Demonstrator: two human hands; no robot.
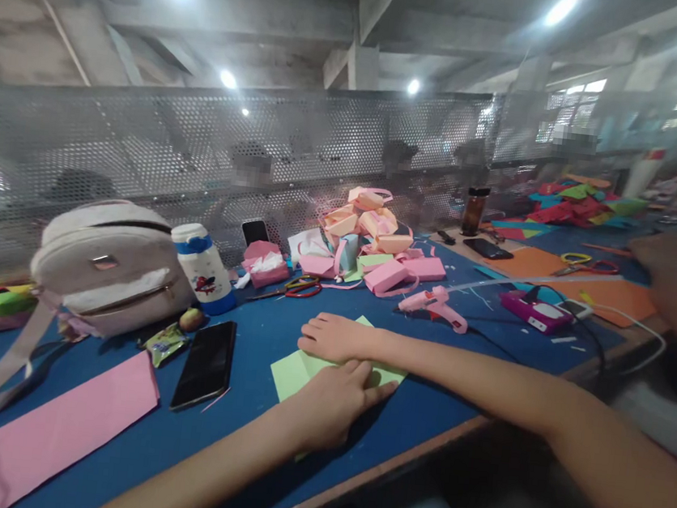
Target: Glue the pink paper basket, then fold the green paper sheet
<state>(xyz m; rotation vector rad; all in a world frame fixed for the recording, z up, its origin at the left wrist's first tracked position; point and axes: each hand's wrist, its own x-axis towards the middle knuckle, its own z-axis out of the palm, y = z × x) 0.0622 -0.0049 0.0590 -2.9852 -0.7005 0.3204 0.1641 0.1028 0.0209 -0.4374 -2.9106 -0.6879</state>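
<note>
A light green sheet of paper lies on the blue table, partly covered by both my hands. My right hand reaches across from the right and rests flat on the paper's far part, fingers stretched out to the left. Nearer to me, my left hand presses on the sheet with its thumb and a finger apart, close under the right wrist. Much of the paper is hidden beneath them, so any fold there cannot be made out. Just beyond my right forearm lies a pink glue gun.
On the left are a pale backpack, a white-and-blue bottle, a black phone and pink paper. Scissors and folded paper pieces lie at the back. A purple power strip and another person's arm are right.
</note>
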